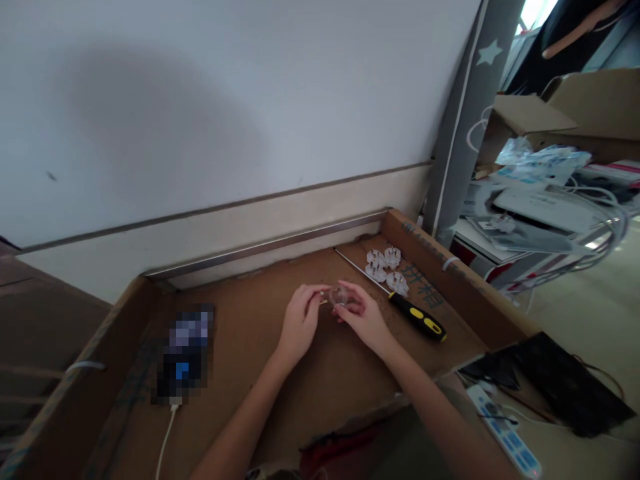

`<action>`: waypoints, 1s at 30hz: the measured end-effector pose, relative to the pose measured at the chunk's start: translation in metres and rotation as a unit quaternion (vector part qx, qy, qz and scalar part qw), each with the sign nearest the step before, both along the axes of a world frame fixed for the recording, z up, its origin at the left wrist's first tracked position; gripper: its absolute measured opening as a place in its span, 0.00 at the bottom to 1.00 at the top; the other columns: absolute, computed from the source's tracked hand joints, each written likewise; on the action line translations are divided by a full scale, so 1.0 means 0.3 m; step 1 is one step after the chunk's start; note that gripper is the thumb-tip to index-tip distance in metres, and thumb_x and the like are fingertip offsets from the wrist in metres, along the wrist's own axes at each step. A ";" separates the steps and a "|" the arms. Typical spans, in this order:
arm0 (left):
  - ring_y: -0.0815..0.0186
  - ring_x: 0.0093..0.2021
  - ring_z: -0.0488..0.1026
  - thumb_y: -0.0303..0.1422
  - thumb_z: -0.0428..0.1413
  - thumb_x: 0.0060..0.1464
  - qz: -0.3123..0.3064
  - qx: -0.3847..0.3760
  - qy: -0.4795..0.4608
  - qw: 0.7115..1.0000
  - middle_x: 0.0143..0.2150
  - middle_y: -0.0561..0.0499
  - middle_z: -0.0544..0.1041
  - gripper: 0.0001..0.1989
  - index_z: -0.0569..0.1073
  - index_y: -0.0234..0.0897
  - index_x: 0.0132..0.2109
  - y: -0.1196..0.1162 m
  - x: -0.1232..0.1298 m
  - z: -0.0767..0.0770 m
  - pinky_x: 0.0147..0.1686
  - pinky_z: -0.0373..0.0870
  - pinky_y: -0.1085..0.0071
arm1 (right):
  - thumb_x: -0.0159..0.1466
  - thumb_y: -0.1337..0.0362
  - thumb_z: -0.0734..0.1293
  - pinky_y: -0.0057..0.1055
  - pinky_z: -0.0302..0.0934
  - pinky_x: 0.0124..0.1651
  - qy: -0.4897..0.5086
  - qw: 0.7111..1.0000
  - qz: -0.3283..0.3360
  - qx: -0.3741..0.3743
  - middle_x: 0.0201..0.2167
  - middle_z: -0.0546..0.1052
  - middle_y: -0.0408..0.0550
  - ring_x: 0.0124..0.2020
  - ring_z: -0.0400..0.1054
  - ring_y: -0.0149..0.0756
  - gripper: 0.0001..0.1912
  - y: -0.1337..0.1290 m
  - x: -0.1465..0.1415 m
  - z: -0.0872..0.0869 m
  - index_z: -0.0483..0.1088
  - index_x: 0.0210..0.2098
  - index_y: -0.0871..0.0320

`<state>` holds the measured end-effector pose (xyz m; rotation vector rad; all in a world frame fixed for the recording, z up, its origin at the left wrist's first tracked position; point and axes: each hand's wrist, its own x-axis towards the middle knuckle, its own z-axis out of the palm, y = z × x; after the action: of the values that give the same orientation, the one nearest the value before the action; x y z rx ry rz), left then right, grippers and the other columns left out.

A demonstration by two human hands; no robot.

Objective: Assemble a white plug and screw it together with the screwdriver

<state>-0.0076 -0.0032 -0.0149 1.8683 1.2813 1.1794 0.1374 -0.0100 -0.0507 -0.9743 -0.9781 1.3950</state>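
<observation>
Presently, a clear round plastic piece (339,297) is pinched between the thumb and fingers of the right hand (367,317), left of the screwdriver (419,317). Beside that piece, the left hand (301,315) is held with thumb and fingertips drawn close; whether anything is gripped there cannot be told. Four similar clear pieces (376,271) are grouped along the right side of the screwdriver's shaft. A pixelated device (183,360) with a white cable (165,437) is seen well left of the screwdriver.

Pixelated device (183,353) w/ white cable (167,433) at L; pwr strip (504,430) lower R, nr flat black item (570,383); grey pillar (460,127) w/ pale star (489,53); cardbd box (597,100) & plastic bag (550,163) far R.
</observation>
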 end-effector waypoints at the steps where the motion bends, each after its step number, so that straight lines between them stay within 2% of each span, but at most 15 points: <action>1: 0.64 0.38 0.69 0.31 0.46 0.56 0.020 -0.020 -0.042 0.999 0.35 0.50 0.73 0.11 0.74 0.40 0.37 0.003 -0.006 -0.004 0.42 0.65 0.66 | 0.48 0.61 0.72 0.27 0.67 0.27 -0.002 1.000 -0.002 -0.002 0.40 0.73 0.48 0.28 0.72 0.31 0.29 0.002 0.002 -0.001 0.64 0.49 0.54; 5: 0.66 0.29 0.67 0.32 0.47 0.48 0.081 -0.090 -0.173 0.977 0.27 0.53 0.68 0.06 0.68 0.40 0.30 0.037 -0.033 -0.039 0.33 0.66 0.70 | 0.47 0.61 0.72 0.26 0.67 0.26 -0.007 1.000 -0.011 -0.004 0.40 0.72 0.48 0.27 0.71 0.31 0.29 0.008 0.004 -0.002 0.64 0.48 0.55; 10: 0.69 0.20 0.60 0.33 0.45 0.42 0.084 -0.123 -0.198 0.969 0.20 0.57 0.59 0.04 0.62 0.40 0.26 0.062 -0.053 -0.045 0.22 0.63 0.73 | 0.47 0.59 0.72 0.26 0.68 0.26 -0.003 1.000 -0.027 0.000 0.39 0.71 0.46 0.28 0.71 0.30 0.30 0.011 0.006 -0.001 0.63 0.48 0.55; 15: 0.69 0.24 0.64 0.34 0.47 0.44 0.089 -0.096 -0.194 0.972 0.24 0.56 0.65 0.05 0.63 0.40 0.30 0.044 -0.066 -0.007 0.27 0.65 0.72 | 0.47 0.59 0.73 0.25 0.67 0.25 0.000 1.000 -0.015 -0.004 0.39 0.72 0.46 0.27 0.71 0.29 0.29 0.007 0.004 0.001 0.64 0.47 0.55; 20: 0.68 0.27 0.68 0.39 0.52 0.47 0.081 -0.078 -0.171 0.979 0.27 0.54 0.69 0.09 0.65 0.40 0.34 0.046 -0.054 -0.012 0.31 0.67 0.70 | 0.47 0.59 0.73 0.25 0.67 0.26 0.009 1.000 0.005 -0.004 0.39 0.73 0.46 0.28 0.72 0.30 0.29 0.001 0.000 0.004 0.65 0.48 0.54; 24: 0.67 0.33 0.71 0.38 0.55 0.50 0.065 -0.039 -0.109 0.991 0.32 0.51 0.73 0.08 0.68 0.39 0.36 0.026 -0.044 -0.017 0.36 0.68 0.69 | 0.47 0.60 0.73 0.27 0.68 0.27 0.018 1.000 0.022 -0.003 0.38 0.73 0.46 0.28 0.71 0.31 0.30 0.001 0.001 0.004 0.65 0.49 0.54; 27: 0.66 0.37 0.72 0.37 0.53 0.55 0.048 0.011 0.015 0.999 0.36 0.50 0.75 0.07 0.70 0.39 0.39 -0.001 -0.046 -0.011 0.37 0.69 0.69 | 0.47 0.62 0.73 0.27 0.68 0.29 0.021 1.000 0.022 0.004 0.40 0.73 0.47 0.29 0.71 0.29 0.30 0.001 0.002 0.004 0.65 0.50 0.54; 30: 0.65 0.38 0.72 0.37 0.52 0.57 0.019 0.048 0.108 0.993 0.38 0.50 0.75 0.07 0.71 0.40 0.41 -0.017 -0.052 -0.008 0.39 0.68 0.68 | 0.47 0.66 0.73 0.27 0.68 0.34 0.023 0.999 0.018 0.017 0.41 0.73 0.46 0.32 0.70 0.28 0.31 0.000 0.002 0.006 0.66 0.50 0.52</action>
<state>-0.0231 -0.0083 -0.0173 2.0971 1.4016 1.0992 0.1380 -0.0101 -0.0488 -0.8997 -0.9850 1.4205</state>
